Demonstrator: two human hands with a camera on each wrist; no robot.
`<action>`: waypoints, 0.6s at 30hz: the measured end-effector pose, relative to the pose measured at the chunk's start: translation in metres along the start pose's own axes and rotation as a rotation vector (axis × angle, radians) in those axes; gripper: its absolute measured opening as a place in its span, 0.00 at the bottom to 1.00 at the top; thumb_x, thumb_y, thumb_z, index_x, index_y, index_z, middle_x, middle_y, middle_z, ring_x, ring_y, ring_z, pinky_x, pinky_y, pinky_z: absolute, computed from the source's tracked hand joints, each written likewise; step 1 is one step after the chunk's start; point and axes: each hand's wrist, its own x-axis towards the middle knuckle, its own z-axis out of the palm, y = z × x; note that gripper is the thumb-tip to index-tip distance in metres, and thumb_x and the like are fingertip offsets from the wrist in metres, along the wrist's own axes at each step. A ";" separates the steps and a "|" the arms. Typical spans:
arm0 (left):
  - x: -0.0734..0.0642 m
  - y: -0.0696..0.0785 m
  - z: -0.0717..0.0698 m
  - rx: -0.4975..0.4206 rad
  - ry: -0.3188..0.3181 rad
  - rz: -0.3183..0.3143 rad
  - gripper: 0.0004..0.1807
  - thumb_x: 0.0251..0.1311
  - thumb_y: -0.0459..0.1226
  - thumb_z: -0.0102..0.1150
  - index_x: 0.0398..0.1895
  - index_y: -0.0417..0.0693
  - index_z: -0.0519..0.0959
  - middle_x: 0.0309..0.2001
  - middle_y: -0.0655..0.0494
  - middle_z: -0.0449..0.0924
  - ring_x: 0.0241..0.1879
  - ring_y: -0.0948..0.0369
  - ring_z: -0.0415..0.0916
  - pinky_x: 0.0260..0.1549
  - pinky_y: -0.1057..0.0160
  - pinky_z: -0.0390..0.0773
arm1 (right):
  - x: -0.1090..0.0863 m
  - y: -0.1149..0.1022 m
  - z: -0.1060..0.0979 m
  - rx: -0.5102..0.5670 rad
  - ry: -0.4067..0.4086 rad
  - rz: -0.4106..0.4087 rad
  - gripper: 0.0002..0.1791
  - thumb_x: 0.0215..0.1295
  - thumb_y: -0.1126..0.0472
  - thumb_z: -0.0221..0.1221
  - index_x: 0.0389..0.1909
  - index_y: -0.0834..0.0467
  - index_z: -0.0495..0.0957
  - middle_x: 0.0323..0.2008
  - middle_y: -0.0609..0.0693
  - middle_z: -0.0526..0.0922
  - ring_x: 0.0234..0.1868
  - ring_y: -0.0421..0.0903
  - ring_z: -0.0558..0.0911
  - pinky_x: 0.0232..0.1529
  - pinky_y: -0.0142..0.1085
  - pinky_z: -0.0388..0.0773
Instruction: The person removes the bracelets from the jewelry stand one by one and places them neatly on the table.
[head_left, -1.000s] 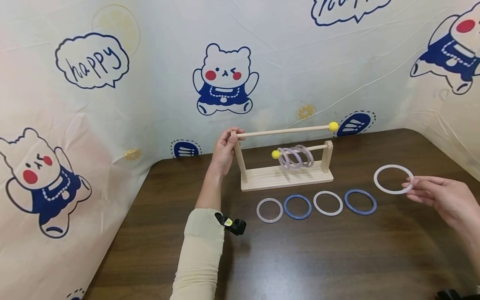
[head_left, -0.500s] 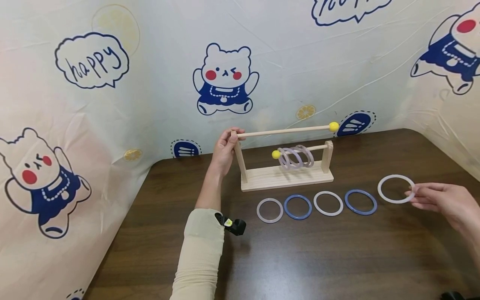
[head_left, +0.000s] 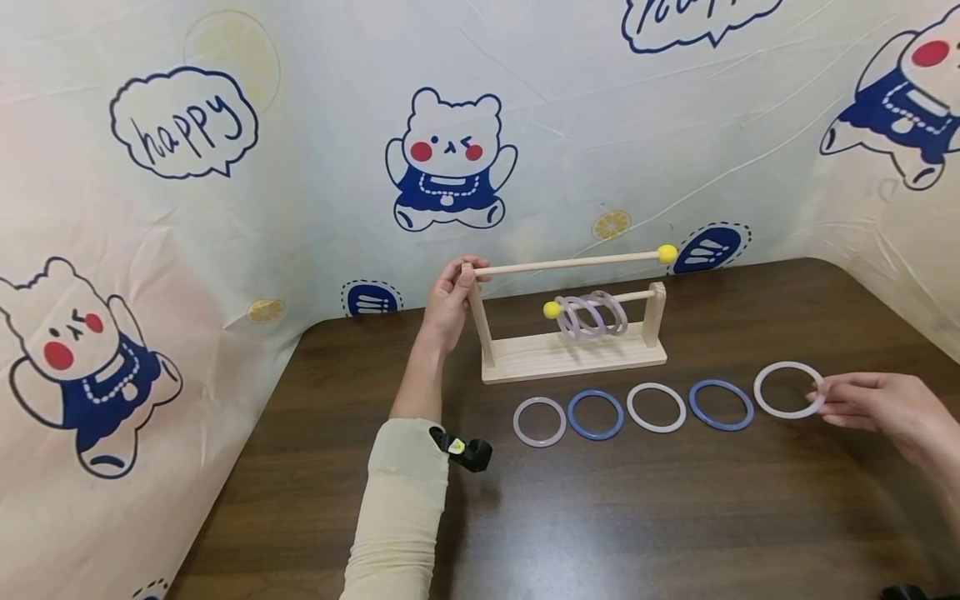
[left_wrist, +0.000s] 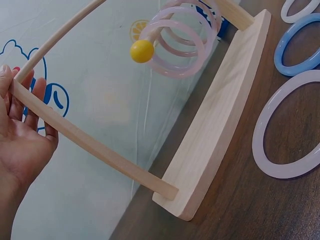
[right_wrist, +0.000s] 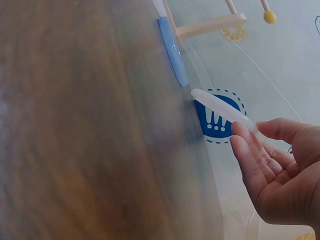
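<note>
My left hand grips the top of the left post of a wooden stand, where the upper rod joins it. That rod ends in a yellow ball and carries no rings. Several pale lilac rings hang on the lower rod, behind its yellow end ball. Between thumb and fingers, my right hand pinches a white ring by its right edge. In the right wrist view this ring is tilted, its far edge near the table. It is at the right end of the row of loose rings.
On the dark wooden table, in front of the stand, lie a pale lilac ring, a blue ring, a white ring and another blue ring. A printed cloth hangs behind the table.
My right hand has lowered the white ring towards the table, beside the rightmost blue ring. The left hand and the stand have stayed in place.
</note>
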 end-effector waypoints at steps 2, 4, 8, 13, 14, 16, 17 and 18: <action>0.000 0.000 -0.001 -0.001 0.000 0.003 0.07 0.68 0.38 0.46 0.43 0.54 0.74 0.43 0.62 0.78 0.43 0.61 0.73 0.49 0.61 0.62 | 0.001 0.001 0.000 -0.018 -0.007 0.004 0.19 0.66 0.74 0.48 0.27 0.53 0.84 0.26 0.50 0.84 0.28 0.42 0.84 0.28 0.33 0.78; 0.000 0.000 -0.001 -0.003 0.000 0.007 0.07 0.67 0.38 0.46 0.43 0.54 0.74 0.43 0.62 0.78 0.43 0.61 0.73 0.49 0.61 0.62 | 0.003 0.003 -0.001 -0.039 -0.009 0.007 0.19 0.65 0.75 0.49 0.27 0.53 0.84 0.26 0.50 0.84 0.28 0.42 0.84 0.28 0.34 0.78; 0.000 0.000 -0.001 -0.002 -0.006 0.015 0.07 0.67 0.37 0.46 0.43 0.54 0.74 0.44 0.61 0.78 0.43 0.61 0.73 0.50 0.61 0.62 | 0.006 0.005 -0.003 -0.076 -0.005 0.032 0.18 0.63 0.76 0.51 0.26 0.53 0.83 0.26 0.50 0.84 0.27 0.42 0.84 0.28 0.34 0.78; 0.000 0.000 -0.001 -0.002 -0.005 0.020 0.07 0.68 0.37 0.46 0.43 0.54 0.74 0.43 0.61 0.78 0.43 0.61 0.74 0.49 0.61 0.62 | 0.008 0.005 -0.006 -0.123 -0.004 0.066 0.17 0.62 0.75 0.51 0.26 0.52 0.83 0.26 0.51 0.84 0.27 0.42 0.84 0.28 0.34 0.78; 0.000 0.000 -0.001 -0.001 -0.004 0.020 0.07 0.68 0.37 0.46 0.43 0.54 0.74 0.43 0.61 0.78 0.43 0.61 0.74 0.49 0.61 0.62 | 0.008 0.004 -0.006 -0.131 -0.003 0.074 0.17 0.62 0.75 0.51 0.26 0.52 0.82 0.26 0.51 0.84 0.27 0.42 0.84 0.28 0.34 0.78; 0.000 0.000 -0.001 0.000 -0.002 0.021 0.07 0.68 0.37 0.45 0.43 0.54 0.74 0.43 0.61 0.78 0.43 0.62 0.74 0.49 0.62 0.62 | 0.009 0.003 -0.005 -0.161 0.001 0.087 0.16 0.62 0.75 0.51 0.26 0.53 0.82 0.25 0.51 0.84 0.27 0.42 0.84 0.28 0.34 0.78; -0.001 0.000 0.000 0.001 -0.003 0.021 0.07 0.68 0.36 0.45 0.43 0.54 0.73 0.43 0.61 0.78 0.43 0.62 0.74 0.49 0.62 0.62 | 0.009 0.002 -0.005 -0.175 0.004 0.097 0.15 0.63 0.75 0.51 0.26 0.55 0.82 0.25 0.51 0.84 0.26 0.42 0.84 0.28 0.34 0.78; 0.000 0.000 0.000 0.002 -0.003 0.021 0.07 0.68 0.36 0.45 0.43 0.54 0.73 0.43 0.61 0.78 0.43 0.62 0.74 0.49 0.62 0.63 | 0.009 0.000 -0.004 -0.189 0.008 0.109 0.15 0.63 0.75 0.51 0.26 0.56 0.82 0.24 0.51 0.84 0.26 0.42 0.84 0.27 0.34 0.78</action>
